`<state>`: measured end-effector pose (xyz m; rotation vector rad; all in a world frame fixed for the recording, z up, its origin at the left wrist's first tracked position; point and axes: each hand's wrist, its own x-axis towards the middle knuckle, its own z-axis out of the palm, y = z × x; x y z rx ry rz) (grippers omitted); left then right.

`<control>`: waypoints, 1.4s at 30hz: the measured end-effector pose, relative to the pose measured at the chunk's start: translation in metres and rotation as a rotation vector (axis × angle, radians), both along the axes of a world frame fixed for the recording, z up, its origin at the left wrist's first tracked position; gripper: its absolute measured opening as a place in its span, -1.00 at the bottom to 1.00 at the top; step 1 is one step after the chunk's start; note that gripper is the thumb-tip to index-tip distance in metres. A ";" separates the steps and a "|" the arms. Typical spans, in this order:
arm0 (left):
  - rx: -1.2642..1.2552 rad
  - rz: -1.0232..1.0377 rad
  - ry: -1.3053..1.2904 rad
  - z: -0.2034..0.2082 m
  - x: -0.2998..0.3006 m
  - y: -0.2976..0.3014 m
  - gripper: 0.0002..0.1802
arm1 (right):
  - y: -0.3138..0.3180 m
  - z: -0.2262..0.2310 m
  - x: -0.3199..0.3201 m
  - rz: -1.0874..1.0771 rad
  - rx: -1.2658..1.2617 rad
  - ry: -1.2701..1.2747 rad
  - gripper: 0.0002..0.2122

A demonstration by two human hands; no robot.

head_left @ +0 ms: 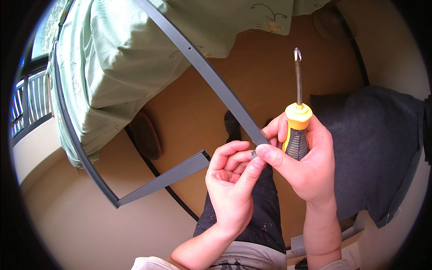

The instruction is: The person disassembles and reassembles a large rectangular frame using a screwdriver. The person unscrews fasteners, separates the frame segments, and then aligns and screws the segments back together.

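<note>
A long dark grey metal frame bar slants down from the top to my hands. My right hand is closed round a screwdriver with a yellow and black handle, its bare tip pointing up and away. The thumb and fingers of that hand also grip the bar's near end. Just left of it, my left hand pinches a small grey metal piece at the bar's end; its exact kind is too small to tell. A shorter grey bar, joined at a corner to another long side, ends left of my left hand.
Pale green patterned cloth drapes over something at the upper left. A dark cloth-covered thing stands on the right. Brown floor lies below, with a dark oval object beside the drape. A railed window is at far left.
</note>
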<state>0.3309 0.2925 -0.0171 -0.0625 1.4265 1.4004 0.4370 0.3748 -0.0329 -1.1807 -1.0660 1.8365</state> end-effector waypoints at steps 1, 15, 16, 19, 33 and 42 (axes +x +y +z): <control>0.002 0.004 0.043 -0.001 -0.001 -0.001 -0.58 | 0.000 0.000 0.000 0.005 0.017 -0.011 -0.70; 0.052 0.007 -0.058 0.008 -0.006 -0.001 -0.57 | -0.006 -0.001 -0.005 -0.010 0.010 -0.005 -0.70; 0.065 0.017 -0.095 0.008 -0.006 0.000 -0.57 | -0.006 -0.001 -0.006 -0.014 0.002 0.010 -0.70; 0.088 0.018 -0.101 0.006 -0.007 -0.002 -0.55 | -0.006 0.000 -0.006 -0.011 -0.016 0.013 -0.71; -0.009 0.015 -0.059 0.006 -0.010 -0.006 -0.60 | -0.007 0.000 -0.008 0.007 0.021 -0.005 -0.71; 0.209 -0.023 -0.253 -0.018 -0.014 -0.013 -0.48 | -0.008 0.001 -0.009 0.007 -0.017 0.003 -0.69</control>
